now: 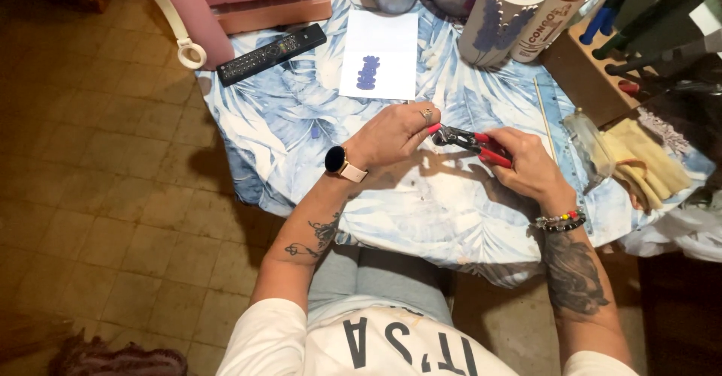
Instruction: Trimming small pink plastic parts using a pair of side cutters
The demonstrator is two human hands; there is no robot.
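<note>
Lying near the tabletop's far left corner is one black remote control [271, 53], with one white sheet of paper [379, 54] bearing a purple shape just to its right. Toward the near edge, the left hand [391, 133] pinches something too small to make out at the tip of one pair of red-handled pliers [471, 142]. The right hand [526, 164] is closed around their handles; two rolls stand at the far edge, and yellow gloves [639, 158] lie by the right edge.
</note>
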